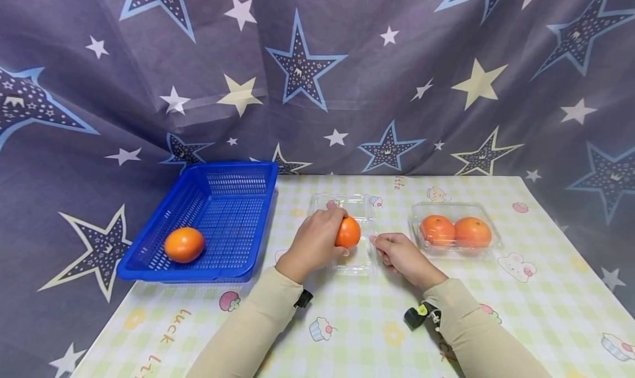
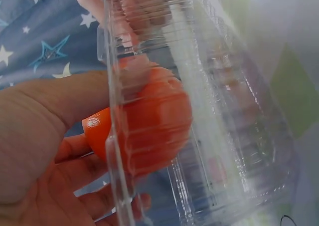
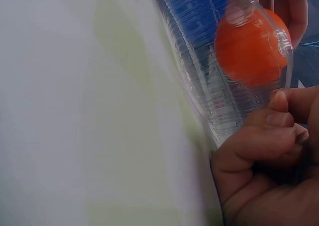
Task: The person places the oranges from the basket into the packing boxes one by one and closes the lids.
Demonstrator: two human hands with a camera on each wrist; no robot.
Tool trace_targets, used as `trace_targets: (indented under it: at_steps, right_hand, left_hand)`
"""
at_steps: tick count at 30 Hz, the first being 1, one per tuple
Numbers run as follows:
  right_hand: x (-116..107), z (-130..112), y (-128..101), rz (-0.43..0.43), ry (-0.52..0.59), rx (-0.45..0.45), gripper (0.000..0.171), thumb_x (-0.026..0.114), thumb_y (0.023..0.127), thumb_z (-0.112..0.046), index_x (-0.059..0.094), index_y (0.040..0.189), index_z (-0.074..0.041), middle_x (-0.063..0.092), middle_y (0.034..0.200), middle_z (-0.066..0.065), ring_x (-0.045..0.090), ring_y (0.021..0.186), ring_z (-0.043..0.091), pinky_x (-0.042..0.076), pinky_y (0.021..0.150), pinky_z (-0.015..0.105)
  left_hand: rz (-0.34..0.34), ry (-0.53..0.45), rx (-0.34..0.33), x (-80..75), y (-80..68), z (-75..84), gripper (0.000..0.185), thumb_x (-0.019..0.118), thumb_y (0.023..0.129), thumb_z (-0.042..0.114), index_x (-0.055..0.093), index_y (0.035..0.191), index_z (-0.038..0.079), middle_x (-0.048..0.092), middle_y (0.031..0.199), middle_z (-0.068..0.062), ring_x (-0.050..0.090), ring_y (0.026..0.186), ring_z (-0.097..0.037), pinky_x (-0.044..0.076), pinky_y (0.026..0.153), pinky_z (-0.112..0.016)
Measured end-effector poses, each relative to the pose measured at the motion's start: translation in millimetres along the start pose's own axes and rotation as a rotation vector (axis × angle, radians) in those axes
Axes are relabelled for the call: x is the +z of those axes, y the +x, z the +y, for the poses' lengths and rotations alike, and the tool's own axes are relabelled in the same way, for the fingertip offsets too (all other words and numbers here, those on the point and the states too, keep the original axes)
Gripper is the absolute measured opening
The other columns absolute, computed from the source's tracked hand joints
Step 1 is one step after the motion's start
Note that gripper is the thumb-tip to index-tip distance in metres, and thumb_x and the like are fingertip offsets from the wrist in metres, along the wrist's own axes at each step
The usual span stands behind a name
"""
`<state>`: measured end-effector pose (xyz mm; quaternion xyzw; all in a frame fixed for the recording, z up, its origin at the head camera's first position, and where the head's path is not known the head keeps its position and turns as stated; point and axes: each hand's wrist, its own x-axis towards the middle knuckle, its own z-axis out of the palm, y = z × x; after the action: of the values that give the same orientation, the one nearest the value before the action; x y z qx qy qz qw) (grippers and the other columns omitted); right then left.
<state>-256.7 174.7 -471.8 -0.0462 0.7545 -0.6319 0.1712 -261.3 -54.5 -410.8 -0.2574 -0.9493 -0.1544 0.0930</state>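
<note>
1. A person sits at a table (image 1: 496, 323) covered in a pale checked cloth, with a star-print curtain (image 1: 317, 75) behind it. Both forearms, in beige sleeves, reach toward the middle.

2. The left hand (image 1: 312, 244) is curled around an orange (image 1: 348, 232), holding it over an open clear plastic box (image 1: 358, 257) at the table's centre. The orange sits at the fingertip end of the hand, at about 3 o'clock from the palm, with the thumb and fingers wrapped around its left half and its right half bare.

3. The right hand (image 1: 399, 254) lies at 3 o'clock from the orange, just beside it. Its curled fingers pinch the near right edge of the clear box, as the right wrist view shows.

4. At 9 o'clock from the hands stands a blue basket (image 1: 248, 171) with a second orange (image 1: 184, 244) lying in its near left part.

5. At 3 o'clock, beyond the right hand, a second clear box (image 1: 458, 207) holds two more oranges (image 1: 455, 232) side by side.

6. What could go wrong, as a judgement: the thin box is light and flexible, so it may slide or buckle if the right hand's pinch slackens. The orange is smooth and round and is held on one side only, so it could slip out and roll across the cloth, perhaps off the table edge.
</note>
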Motion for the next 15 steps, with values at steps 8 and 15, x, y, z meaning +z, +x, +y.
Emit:
trace_targets:
  at_steps: [8, 15]
  right_hand:
    - [1.0, -0.4, -0.3, 0.002, 0.010, 0.003, 0.042, 0.053, 0.107, -0.031, 0.047, 0.073, -0.007, 0.035, 0.057, -0.005, 0.031, 0.047, 0.011, 0.029, 0.044, 0.024]
    - [0.2, -0.5, 0.1, 0.004, 0.014, 0.003, 0.042, 0.052, 0.107, -0.029, 0.048, 0.073, -0.006, 0.035, 0.056, -0.004, 0.030, 0.047, 0.011, 0.028, 0.044, 0.023]
  left_hand:
    - [0.006, -0.020, 0.036, 5.2, -0.7, 0.3, 0.069, 0.096, 0.071, 0.023, 0.058, 0.127, 0.012, 0.068, 0.118, -0.003, 0.062, 0.101, -0.026, 0.051, 0.093, -0.044]
    - [-0.029, -0.080, 0.040, 8.1, 0.0, 3.9, 0.067, 0.095, 0.071, 0.018, 0.058, 0.127, 0.011, 0.068, 0.116, -0.005, 0.061, 0.102, -0.026, 0.054, 0.094, -0.042]
